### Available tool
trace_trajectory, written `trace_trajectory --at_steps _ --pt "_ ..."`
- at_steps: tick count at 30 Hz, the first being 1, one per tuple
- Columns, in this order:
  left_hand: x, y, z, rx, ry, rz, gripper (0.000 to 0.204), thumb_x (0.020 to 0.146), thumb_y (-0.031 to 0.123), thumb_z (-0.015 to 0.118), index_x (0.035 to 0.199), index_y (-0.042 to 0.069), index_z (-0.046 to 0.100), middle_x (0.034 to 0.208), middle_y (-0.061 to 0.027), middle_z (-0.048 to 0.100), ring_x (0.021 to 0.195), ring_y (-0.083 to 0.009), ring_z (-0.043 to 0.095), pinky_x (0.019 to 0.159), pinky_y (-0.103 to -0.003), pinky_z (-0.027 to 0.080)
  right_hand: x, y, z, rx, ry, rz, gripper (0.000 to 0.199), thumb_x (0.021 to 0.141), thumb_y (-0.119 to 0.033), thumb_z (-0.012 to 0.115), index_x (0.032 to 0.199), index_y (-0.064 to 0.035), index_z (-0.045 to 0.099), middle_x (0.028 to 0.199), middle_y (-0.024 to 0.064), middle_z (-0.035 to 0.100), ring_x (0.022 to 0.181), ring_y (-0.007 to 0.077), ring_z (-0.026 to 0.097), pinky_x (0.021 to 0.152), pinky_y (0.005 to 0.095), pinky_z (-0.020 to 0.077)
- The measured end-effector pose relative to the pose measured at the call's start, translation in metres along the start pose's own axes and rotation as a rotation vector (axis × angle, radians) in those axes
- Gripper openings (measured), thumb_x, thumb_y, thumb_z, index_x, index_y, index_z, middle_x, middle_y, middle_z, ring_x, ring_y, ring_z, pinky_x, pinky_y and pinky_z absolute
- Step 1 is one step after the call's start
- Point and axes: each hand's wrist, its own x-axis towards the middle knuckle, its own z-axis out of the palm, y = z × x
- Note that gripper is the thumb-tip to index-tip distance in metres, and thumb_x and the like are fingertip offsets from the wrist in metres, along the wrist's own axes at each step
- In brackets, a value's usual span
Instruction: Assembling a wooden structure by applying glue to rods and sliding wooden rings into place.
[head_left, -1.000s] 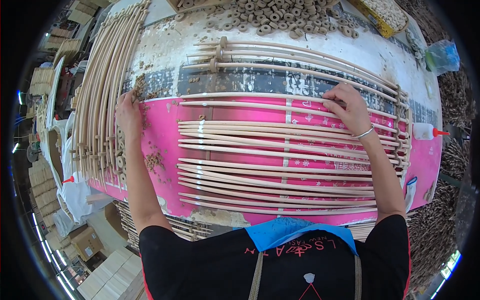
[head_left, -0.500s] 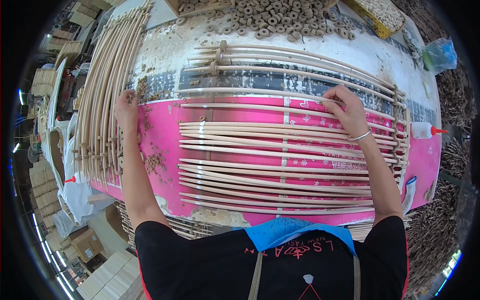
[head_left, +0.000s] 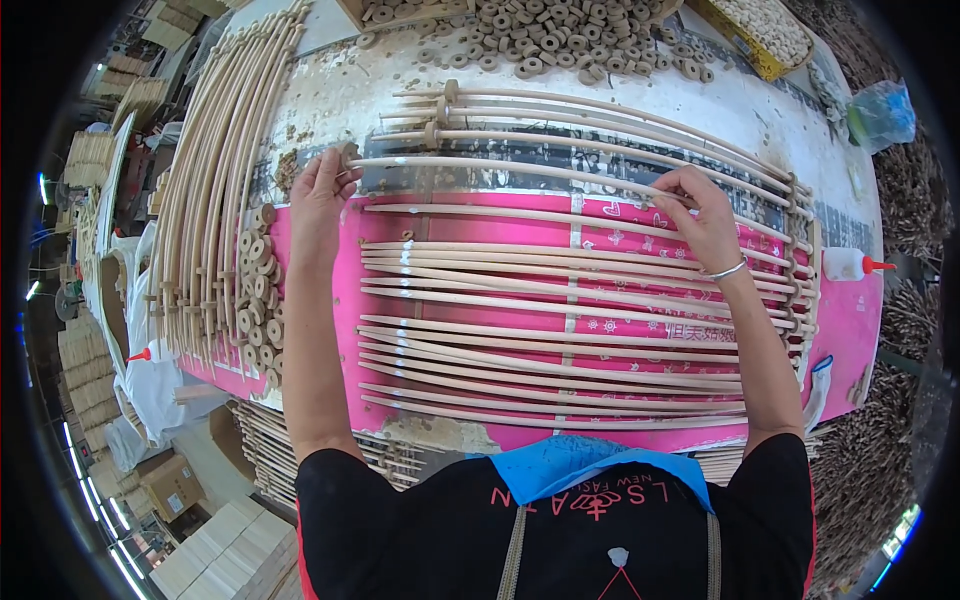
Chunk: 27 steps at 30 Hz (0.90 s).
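My left hand [head_left: 326,182] is closed on a small brown wooden ring [head_left: 348,154], right at the left tip of a pale wooden rod [head_left: 500,168]. Whether the rod's tip has passed into the hole, I cannot tell. Farther along the same rod, my right hand [head_left: 695,212] pinches it between thumb and fingers. Three rods beyond it carry rings near their left ends, such as this ring [head_left: 431,135]. Several bare rods [head_left: 540,352] lie side by side nearer to me, and rings [head_left: 795,265] sit along the row's right ends.
Loose rings [head_left: 262,300] lie left of my left forearm, beside a bundle of ringed rods [head_left: 215,180]. A large heap of rings [head_left: 570,35] covers the far side. A white glue bottle with a red tip [head_left: 845,264] lies at the right; a yellow box [head_left: 755,45] stands far right.
My left hand has come rightward and forward from the loose rings to the rod's left tip, bringing a ring. My right hand keeps its pinch, shifted slightly.
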Motion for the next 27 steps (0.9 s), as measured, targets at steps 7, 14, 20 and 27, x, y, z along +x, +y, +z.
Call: trace_trajectory --at_steps 7,14,20,27 --pt "-0.005 -0.001 0.0 -0.068 -0.017 -0.002 0.03 0.108 0.034 0.066 0.12 0.008 0.072 0.103 -0.0005 0.075 0.093 -0.0104 0.069 0.081 -0.023 0.053 0.001 0.003 0.001 -0.024 0.001 -0.001 0.013 0.095 -0.004 0.073 0.105 0.0009 0.068 0.095 0.0067 0.063 0.084 0.0152 0.066 0.079 0.0278 0.0564" --pt "-0.01 -0.004 0.009 -0.141 0.066 -0.006 0.03 0.107 0.034 0.066 0.119 0.007 0.071 0.105 -0.0025 0.075 0.095 -0.0122 0.07 0.081 -0.024 0.054 0.002 0.002 0.0 -0.038 -0.008 0.005 0.013 0.094 -0.005 0.074 0.104 0.0007 0.068 0.095 0.0066 0.063 0.084 0.0146 0.066 0.078 0.027 0.0551" --pt "-0.009 -0.009 0.006 -0.175 0.039 -0.011 0.031 0.106 0.032 0.068 0.12 0.005 0.07 0.107 -0.0045 0.075 0.095 -0.0137 0.071 0.083 -0.026 0.055 0.002 0.007 0.0 -0.037 0.001 -0.016 0.013 0.095 -0.005 0.074 0.105 0.0001 0.068 0.095 0.006 0.063 0.084 0.0142 0.065 0.078 0.0266 0.0542" --pt "-0.014 0.0 0.033 -0.133 0.073 0.039 0.044 0.105 0.027 0.07 0.142 0.003 0.06 0.106 -0.0054 0.074 0.095 -0.0125 0.071 0.077 -0.023 0.057 0.003 0.005 0.002 -0.021 -0.013 -0.029 0.013 0.094 -0.004 0.073 0.106 -0.0006 0.069 0.095 0.0063 0.061 0.084 0.0151 0.065 0.079 0.0268 0.0546"
